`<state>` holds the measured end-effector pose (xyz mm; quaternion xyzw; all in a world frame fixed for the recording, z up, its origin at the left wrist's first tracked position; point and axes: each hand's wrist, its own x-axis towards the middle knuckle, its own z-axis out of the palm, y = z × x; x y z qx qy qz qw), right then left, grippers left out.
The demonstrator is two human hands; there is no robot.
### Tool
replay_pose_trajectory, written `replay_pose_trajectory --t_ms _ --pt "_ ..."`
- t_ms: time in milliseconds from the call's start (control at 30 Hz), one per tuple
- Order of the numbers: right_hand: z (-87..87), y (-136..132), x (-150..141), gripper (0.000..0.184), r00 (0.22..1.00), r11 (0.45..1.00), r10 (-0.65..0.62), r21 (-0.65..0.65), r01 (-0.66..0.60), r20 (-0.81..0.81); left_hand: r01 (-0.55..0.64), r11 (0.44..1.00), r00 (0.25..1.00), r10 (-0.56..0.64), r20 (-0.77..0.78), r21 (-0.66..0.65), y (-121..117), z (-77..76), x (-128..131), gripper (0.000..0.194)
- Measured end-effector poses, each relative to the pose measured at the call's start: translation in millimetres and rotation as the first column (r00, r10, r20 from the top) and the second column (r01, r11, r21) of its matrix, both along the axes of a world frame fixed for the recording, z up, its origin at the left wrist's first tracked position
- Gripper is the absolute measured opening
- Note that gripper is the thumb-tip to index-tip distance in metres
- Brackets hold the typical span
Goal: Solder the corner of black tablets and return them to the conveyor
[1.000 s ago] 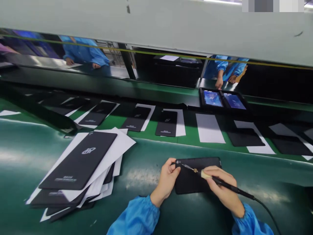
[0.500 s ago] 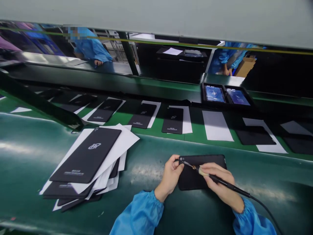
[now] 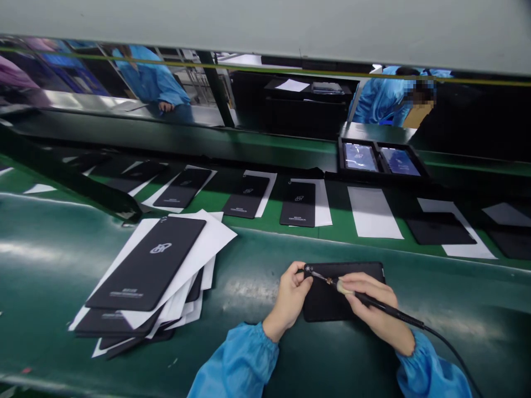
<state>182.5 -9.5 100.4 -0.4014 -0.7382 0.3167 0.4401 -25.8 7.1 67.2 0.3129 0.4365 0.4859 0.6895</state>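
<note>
1. Head view, hands: the left hand [image 3: 290, 298] is nearly closed, with its thumb and fingers pinching the far left corner of a flat black rectangular device [image 3: 327, 307]. The right hand [image 3: 379, 312] is curled closed around the pale grip of a slim black pen-shaped tool [image 3: 385, 311] with a thin metal tip, which points at the small round detail in that corner. Whether the tip touches cannot be told. A black cable [image 3: 450, 351] runs from the tool toward the near right.

2. Head view, table: the black device lies on the glossy green table [image 3: 249, 251], near its far edge and right of its middle. Well apart to its left is an untidy stack of black devices and white sheets [image 3: 145, 271].

3. Head view, beyond the far edge: black devices and white sheets lie along a green strip [image 3: 338, 232]. Behind them, a black two-section frame [image 3: 379, 160] holds two lit screens [image 3: 360, 157]. Farther back are people in blue clothing [image 3: 149, 80].
</note>
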Motion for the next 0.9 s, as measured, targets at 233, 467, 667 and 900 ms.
replay_pose_trajectory --t_ms 233,467,667,900 --pt "0.5 1.0 -4.1 0.019 1.000 1.000 0.000 0.012 0.000 -0.020 -0.002 1.000 1.000 0.002 0.007 -0.003 0.2 1.1 -0.4 0.030" --pt "13.1 8.8 1.1 0.014 1.000 0.999 -0.012 0.042 0.012 -0.020 -0.014 1.000 1.000 0.015 0.020 -0.019 -0.4 3.3 0.4 0.032" --pt "15.6 17.9 -1.9 0.013 1.000 1.000 0.000 -0.006 0.000 0.007 -0.015 1.000 1.000 0.015 0.009 -0.026 -0.1 3.7 0.2 0.032" --pt "23.8 24.2 -2.0 0.011 1.000 0.999 0.019 -0.042 -0.019 0.015 -0.012 1.000 1.000 0.012 0.005 -0.016 -1.1 1.4 0.0 0.031"
